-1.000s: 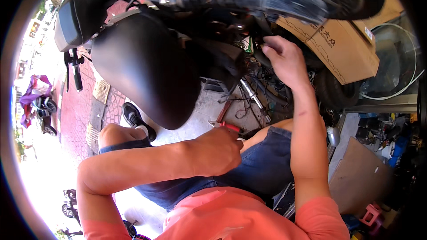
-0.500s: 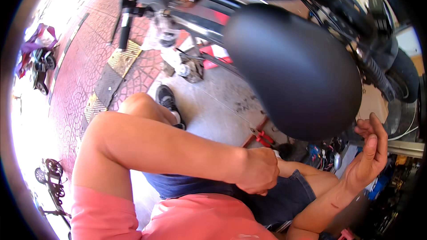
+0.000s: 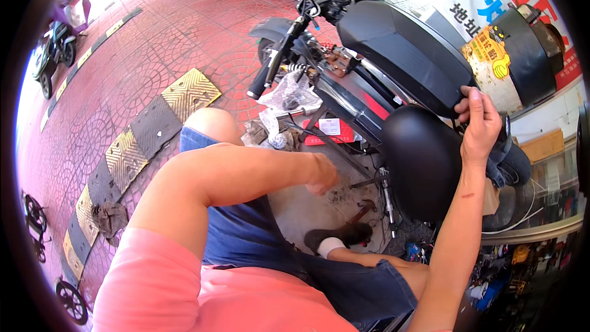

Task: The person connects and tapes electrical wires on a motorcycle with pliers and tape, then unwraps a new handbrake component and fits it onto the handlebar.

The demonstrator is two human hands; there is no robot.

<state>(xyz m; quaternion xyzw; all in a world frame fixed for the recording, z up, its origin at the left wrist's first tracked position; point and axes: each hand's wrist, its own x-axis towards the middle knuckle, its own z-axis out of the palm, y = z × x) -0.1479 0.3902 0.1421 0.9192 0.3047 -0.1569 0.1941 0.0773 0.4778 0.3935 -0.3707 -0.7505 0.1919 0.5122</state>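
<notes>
My left hand (image 3: 322,174) hangs over the concrete beside the motorbike, its fingers curled in; any small thing inside them is hidden. Raised at the right, my right hand (image 3: 480,126) has loosely bent fingers parted from the thumb, nothing visible in them. Its fingertips are by the rear end of the long black seat (image 3: 405,49); I cannot tell if they touch. Just left of that forearm is a smooth, rounded black seat (image 3: 424,160). The motorbike's dark frame (image 3: 350,101) stretches ahead of me, with a handlebar grip (image 3: 261,80) at its far left.
A red box (image 3: 332,132) and a clear plastic bag (image 3: 292,92) lie by the frame. A hammer (image 3: 362,210) rests near my shoe (image 3: 338,237). Yellow-black ramps (image 3: 147,123) border the red paving. A glass case (image 3: 553,209) stands at right.
My view has swung up and left, revealing more of the motorbike. My left hand has moved forward from my lap; my right hand has risen toward the long seat's rear.
</notes>
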